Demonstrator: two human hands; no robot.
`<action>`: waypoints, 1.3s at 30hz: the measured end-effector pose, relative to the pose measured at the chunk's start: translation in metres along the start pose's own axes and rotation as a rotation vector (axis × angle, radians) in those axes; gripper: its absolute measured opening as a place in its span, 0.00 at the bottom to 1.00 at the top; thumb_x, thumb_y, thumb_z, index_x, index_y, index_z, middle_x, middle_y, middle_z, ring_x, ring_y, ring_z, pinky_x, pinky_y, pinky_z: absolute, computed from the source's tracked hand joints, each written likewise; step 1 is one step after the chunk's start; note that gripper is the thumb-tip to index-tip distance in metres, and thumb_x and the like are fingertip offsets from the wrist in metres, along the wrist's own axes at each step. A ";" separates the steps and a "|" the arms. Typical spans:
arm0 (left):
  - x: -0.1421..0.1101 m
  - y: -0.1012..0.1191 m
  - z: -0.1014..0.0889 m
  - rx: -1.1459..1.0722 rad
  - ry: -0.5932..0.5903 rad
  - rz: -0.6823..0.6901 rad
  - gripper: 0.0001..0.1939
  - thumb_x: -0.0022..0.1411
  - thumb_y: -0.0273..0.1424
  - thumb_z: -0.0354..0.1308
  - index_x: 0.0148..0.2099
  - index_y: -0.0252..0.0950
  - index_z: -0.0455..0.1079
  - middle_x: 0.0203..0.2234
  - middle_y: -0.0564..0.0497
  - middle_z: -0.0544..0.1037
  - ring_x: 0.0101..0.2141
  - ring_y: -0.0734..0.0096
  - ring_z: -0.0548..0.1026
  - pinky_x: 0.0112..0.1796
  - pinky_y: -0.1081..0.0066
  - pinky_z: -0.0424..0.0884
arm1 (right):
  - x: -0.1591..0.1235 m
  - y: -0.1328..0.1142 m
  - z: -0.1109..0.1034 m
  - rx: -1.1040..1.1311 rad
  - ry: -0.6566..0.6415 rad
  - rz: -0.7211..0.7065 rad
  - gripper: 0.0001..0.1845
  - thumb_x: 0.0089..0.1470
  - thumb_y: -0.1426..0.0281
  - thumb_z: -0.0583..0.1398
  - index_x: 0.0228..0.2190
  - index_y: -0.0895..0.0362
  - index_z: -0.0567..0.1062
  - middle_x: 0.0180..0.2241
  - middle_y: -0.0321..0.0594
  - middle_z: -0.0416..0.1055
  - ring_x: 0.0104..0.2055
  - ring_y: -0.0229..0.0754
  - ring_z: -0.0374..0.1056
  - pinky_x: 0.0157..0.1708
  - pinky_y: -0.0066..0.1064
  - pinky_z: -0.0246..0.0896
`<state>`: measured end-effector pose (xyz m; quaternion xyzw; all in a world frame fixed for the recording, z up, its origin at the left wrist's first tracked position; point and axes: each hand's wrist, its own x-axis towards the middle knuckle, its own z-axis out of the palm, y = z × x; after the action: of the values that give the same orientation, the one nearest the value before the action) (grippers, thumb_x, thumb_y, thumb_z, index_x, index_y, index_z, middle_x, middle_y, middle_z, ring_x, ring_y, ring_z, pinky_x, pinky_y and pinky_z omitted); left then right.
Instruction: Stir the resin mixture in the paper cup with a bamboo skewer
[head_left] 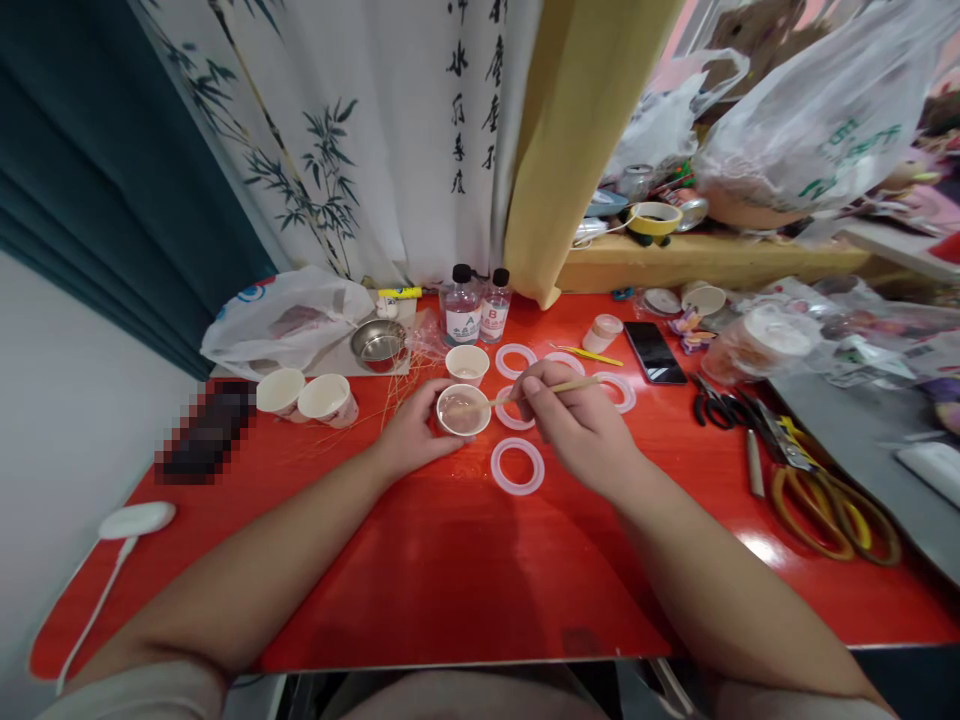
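Your left hand (411, 432) curls its fingers around a paper cup (463, 410), steadying it. Your right hand (577, 428) pinches a wooden stick (559, 388) closed, its tip reaching into the cup

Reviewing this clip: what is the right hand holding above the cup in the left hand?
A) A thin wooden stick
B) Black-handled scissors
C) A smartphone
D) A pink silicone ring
A: the right hand pinches a thin wooden stick, which reaches into the paper cup held by the left hand.
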<state>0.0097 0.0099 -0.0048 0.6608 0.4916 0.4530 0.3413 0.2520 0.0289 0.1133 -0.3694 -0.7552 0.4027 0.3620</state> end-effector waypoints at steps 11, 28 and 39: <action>0.000 0.003 0.000 0.014 0.018 0.000 0.36 0.51 0.36 0.77 0.60 0.43 0.68 0.53 0.44 0.81 0.52 0.51 0.81 0.54 0.51 0.76 | 0.000 0.002 0.003 -0.054 0.090 -0.049 0.14 0.71 0.66 0.53 0.32 0.53 0.70 0.26 0.35 0.65 0.28 0.39 0.62 0.31 0.34 0.56; 0.001 0.006 0.000 0.005 0.034 -0.021 0.35 0.51 0.35 0.77 0.59 0.42 0.69 0.53 0.45 0.81 0.52 0.53 0.81 0.54 0.53 0.77 | 0.002 0.008 0.000 0.103 0.027 0.025 0.18 0.72 0.60 0.54 0.31 0.54 0.71 0.24 0.34 0.64 0.25 0.38 0.58 0.27 0.32 0.53; 0.001 0.004 0.001 -0.008 0.033 -0.018 0.36 0.50 0.36 0.78 0.59 0.41 0.68 0.53 0.44 0.81 0.52 0.52 0.81 0.53 0.53 0.77 | 0.002 0.007 0.002 0.068 0.039 -0.001 0.17 0.73 0.63 0.53 0.31 0.54 0.71 0.26 0.34 0.65 0.26 0.38 0.60 0.28 0.33 0.54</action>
<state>0.0122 0.0097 -0.0011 0.6475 0.5012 0.4627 0.3398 0.2512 0.0328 0.1070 -0.3643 -0.7340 0.4208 0.3892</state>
